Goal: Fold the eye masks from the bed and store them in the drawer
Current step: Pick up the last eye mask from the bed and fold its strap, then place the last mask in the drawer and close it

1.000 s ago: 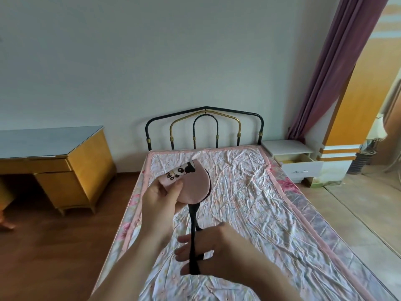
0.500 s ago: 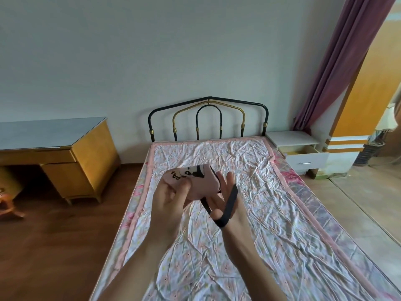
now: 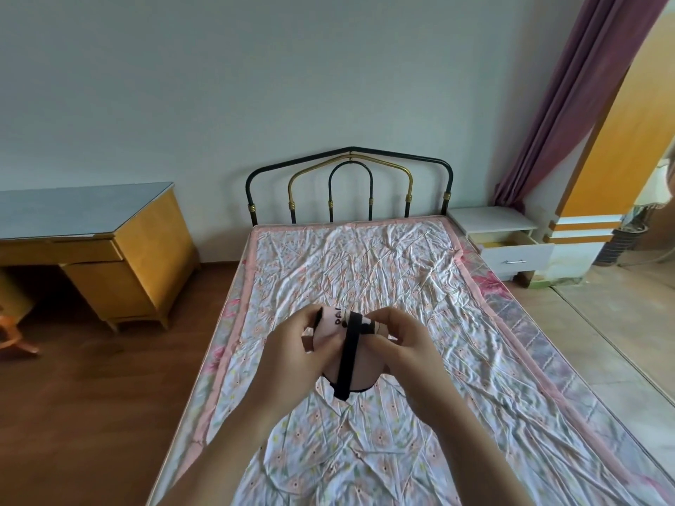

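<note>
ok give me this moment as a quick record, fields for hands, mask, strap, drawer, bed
left hand: grips the left side of the eye mask
right hand: pinches the mask's top right edge
eye mask: pink with black print, folded, held above the bed
strap: black, lies straight down across the front of the mask, its end past the lower edge
drawer: pulled open in the white nightstand right of the bed
bed: wrinkled floral sheet, no other masks visible on it
</note>
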